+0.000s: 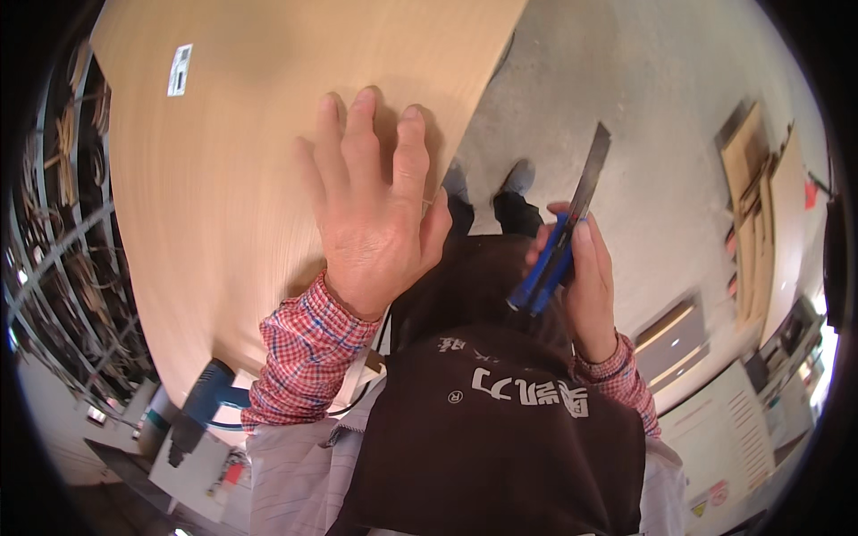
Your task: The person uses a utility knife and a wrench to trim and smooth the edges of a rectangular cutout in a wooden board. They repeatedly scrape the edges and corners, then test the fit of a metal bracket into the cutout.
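Observation:
Fingers spread, my left hand (374,210) is over the light wood-grain board (232,170), near its right edge. Its outer fingers are slightly blurred, and I cannot tell how firmly the palm touches the surface. To the right, beyond the board's edge, my right hand (590,268) is closed around a blue utility knife (547,272). The knife's long grey blade (593,170) is extended and points up and away from me. A small white label (180,71) is stuck on the board's far left part.
A blue and black power tool (201,406) lies by the board's near left corner. Racks with strips of material (76,170) stand along the left. Wood panels (760,223) lean at the right. A white cabinet (719,429) is at the lower right, and concrete floor (661,116) shows beyond the board.

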### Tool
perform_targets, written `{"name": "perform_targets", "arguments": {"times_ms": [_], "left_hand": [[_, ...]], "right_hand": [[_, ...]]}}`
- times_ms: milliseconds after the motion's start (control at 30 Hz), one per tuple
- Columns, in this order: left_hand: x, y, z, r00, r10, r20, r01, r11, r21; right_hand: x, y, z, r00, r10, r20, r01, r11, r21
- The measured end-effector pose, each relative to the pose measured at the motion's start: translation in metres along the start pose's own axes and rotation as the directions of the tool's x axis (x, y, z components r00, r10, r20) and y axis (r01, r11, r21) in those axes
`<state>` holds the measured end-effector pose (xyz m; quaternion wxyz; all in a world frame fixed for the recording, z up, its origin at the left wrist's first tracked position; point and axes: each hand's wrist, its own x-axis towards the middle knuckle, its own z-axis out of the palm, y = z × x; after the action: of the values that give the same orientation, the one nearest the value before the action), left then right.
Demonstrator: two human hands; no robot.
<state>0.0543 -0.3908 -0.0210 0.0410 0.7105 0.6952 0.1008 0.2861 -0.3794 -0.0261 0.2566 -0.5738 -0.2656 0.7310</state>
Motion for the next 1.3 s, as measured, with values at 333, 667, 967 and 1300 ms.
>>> {"name": "perform_targets", "arguments": {"times_ms": [333, 667, 967, 1300], "left_hand": [[-0.006, -0.040, -0.039, 0.994, 0.112, 0.016, -0.096, 0.909, -0.406], [0.028, -0.038, -0.043, 0.960, 0.215, 0.178, -0.135, 0.916, -0.379], [0.038, -0.043, -0.055, 0.935, 0.218, 0.280, -0.092, 0.912, -0.401], [0.041, -0.040, -0.055, 0.934, 0.224, 0.279, -0.122, 0.932, -0.342]], "right_hand": [[-0.014, -0.001, 0.057, 0.941, 0.167, 0.293, -0.265, 0.903, 0.337], [-0.025, 0.010, 0.096, 0.925, 0.077, 0.371, -0.122, 0.988, 0.099], [-0.033, -0.006, 0.099, 0.843, -0.001, 0.538, -0.032, 0.998, 0.053], [-0.030, -0.001, 0.099, 0.829, -0.023, 0.559, -0.057, 0.990, 0.125]]}}
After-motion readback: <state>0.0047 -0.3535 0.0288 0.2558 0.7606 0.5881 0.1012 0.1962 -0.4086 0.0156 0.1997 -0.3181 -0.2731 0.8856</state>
